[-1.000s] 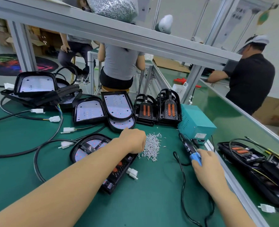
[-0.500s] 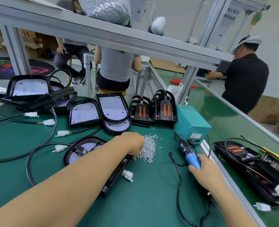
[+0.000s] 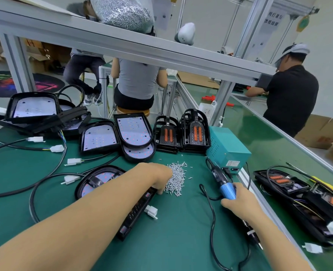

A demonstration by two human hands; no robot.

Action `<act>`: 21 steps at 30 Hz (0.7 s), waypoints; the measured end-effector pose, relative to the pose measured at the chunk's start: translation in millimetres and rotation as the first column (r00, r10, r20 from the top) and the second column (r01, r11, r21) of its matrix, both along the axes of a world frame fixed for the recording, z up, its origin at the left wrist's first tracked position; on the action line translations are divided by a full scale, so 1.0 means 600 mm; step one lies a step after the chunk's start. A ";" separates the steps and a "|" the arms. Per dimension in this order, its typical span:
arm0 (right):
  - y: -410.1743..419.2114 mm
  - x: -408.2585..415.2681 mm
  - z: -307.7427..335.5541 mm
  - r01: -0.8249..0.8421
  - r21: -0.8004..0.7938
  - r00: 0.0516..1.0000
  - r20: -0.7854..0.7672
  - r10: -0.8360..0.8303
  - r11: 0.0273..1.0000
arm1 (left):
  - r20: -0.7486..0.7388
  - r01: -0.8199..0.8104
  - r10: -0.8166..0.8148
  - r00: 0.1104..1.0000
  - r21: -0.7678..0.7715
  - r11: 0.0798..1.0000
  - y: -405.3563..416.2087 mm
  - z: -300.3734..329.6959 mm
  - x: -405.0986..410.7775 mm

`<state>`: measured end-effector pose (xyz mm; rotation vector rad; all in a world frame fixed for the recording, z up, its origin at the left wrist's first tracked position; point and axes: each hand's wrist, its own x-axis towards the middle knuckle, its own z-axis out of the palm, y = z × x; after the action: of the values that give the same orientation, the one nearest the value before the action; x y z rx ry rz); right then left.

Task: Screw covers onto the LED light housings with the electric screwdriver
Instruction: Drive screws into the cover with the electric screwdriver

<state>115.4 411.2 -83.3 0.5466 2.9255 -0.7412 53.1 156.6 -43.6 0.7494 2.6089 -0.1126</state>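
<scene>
**On the green bench: hands at screws and driver**

Left hand reaches over the near LED housing, fingers curled down into the left edge of the screw pile; whether they pinch one, cannot tell. Right hand grips the blue electric screwdriver, lying right of the pile. Teal power box beyond it.

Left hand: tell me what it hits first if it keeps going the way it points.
The left hand reaches toward the loose screw pile and its fingers are already at the pile's near edge, so the screws come first. Contact itself is hard to judge.
</scene>
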 end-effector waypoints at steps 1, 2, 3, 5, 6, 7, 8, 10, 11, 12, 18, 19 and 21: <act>0.001 -0.001 0.003 0.007 -0.078 1.000 -0.007 -0.007 0.997 | 0.005 -0.002 0.002 1.000 0.010 1.000 -0.001 -0.001 -0.001; 0.001 -0.002 0.008 0.017 -0.168 0.999 -0.026 -0.021 0.986 | 0.011 -0.006 0.006 1.000 0.026 1.000 -0.002 -0.001 -0.002; 0.001 -0.003 0.015 0.032 -0.256 0.998 -0.048 -0.046 0.966 | 0.015 -0.011 0.010 1.000 0.048 0.999 -0.005 -0.002 -0.002; 0.001 -0.005 0.032 0.069 -0.441 0.990 -0.083 -0.117 0.895 | 0.004 -0.026 0.025 1.000 0.112 0.993 -0.009 -0.006 -0.005; -0.002 -0.005 0.042 0.083 -0.529 0.985 -0.083 -0.149 0.845 | -0.009 -0.036 0.038 0.999 0.145 0.989 -0.011 -0.008 -0.006; -0.008 -0.004 0.054 0.090 -0.595 0.983 -0.074 -0.165 0.798 | -0.021 -0.045 0.049 0.999 0.175 0.984 -0.013 -0.010 -0.008; -0.015 -0.002 0.066 0.090 -0.640 0.984 -0.062 -0.168 0.763 | -0.021 -0.052 0.058 0.998 0.206 0.977 -0.015 -0.012 -0.009; -0.032 0.001 0.087 0.078 -0.693 0.987 -0.049 -0.154 0.717 | -0.003 -0.071 0.075 0.997 0.270 0.960 -0.019 -0.015 -0.011; -0.040 0.002 0.096 0.064 -0.717 0.988 -0.052 -0.145 0.694 | 0.005 -0.087 0.090 0.996 0.308 0.948 -0.021 -0.017 -0.012; -0.047 0.003 0.102 0.042 -0.749 0.989 -0.062 -0.133 0.662 | 0.015 -0.112 0.114 0.993 0.352 0.930 -0.023 -0.018 -0.013; -0.087 0.002 0.128 -0.138 -0.891 0.979 -0.188 -0.073 0.433 | 0.265 -0.405 0.314 0.912 0.706 0.581 -0.046 -0.004 -0.010; -0.095 0.002 0.131 -0.159 -0.897 0.976 -0.207 -0.073 0.412 | 0.302 -0.437 0.334 0.893 0.758 0.483 -0.054 0.001 -0.006; -0.109 0.002 0.138 -0.211 -0.902 0.962 -0.261 -0.085 0.378 | 0.378 -0.482 0.358 0.854 0.834 0.269 -0.074 0.013 0.006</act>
<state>116.8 345.7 -0.2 0.1760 2.0522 -2.3402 56.7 112.5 -35.6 0.2473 2.4665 1.6380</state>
